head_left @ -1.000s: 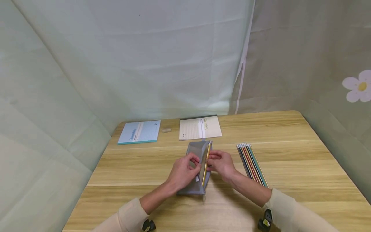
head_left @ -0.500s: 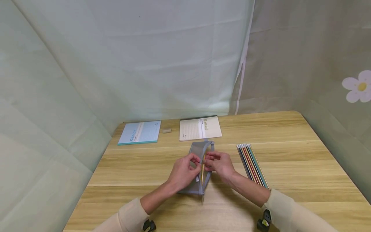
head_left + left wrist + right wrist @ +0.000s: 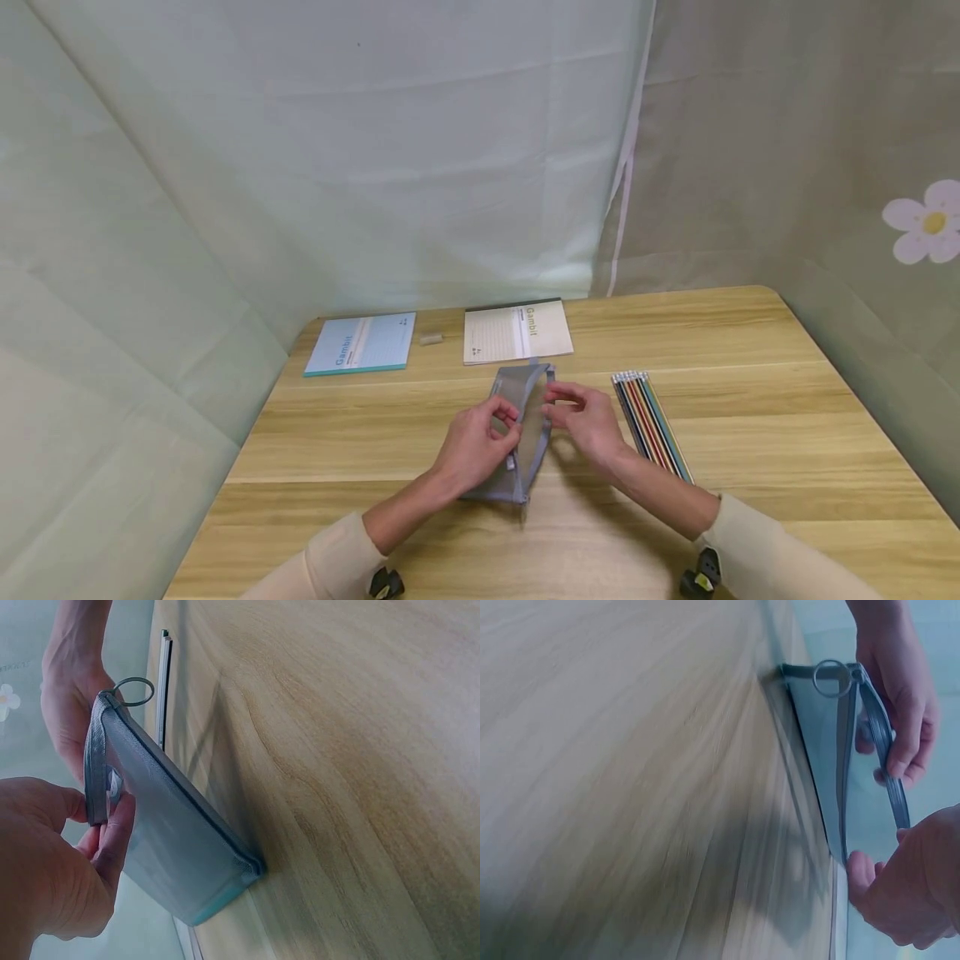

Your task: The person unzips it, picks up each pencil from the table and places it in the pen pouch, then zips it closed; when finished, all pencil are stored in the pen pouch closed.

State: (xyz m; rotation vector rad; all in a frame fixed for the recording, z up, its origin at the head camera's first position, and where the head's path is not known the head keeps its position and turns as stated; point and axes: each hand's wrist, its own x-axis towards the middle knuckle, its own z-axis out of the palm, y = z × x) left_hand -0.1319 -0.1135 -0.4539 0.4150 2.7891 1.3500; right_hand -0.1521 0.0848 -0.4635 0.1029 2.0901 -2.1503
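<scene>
A grey zip pencil case (image 3: 510, 383) stands with its mouth spread apart on the wooden table. My left hand (image 3: 478, 443) pinches the left zip edge between thumb and fingers, close to the zip pull (image 3: 511, 462); the left wrist view shows the case's mesh side (image 3: 176, 832) below this grip. On the other side, my right hand (image 3: 588, 421) is at the right edge of the mouth, thumb and fingers apart. In the right wrist view that hand (image 3: 911, 885) is beside the rim with no pencil in it. The yellow pencil is out of sight.
Right of the case lies a row of several pencils (image 3: 654, 427). Toward the back are a blue notebook (image 3: 362, 343), a small eraser (image 3: 431, 339) and a cream notebook (image 3: 517, 335). Fabric sheets (image 3: 450, 167) enclose the table's back and sides.
The yellow pencil sank into the case and left my right hand. That hand then drew back slightly to the right, its fingers parting. My left hand kept its pinch.
</scene>
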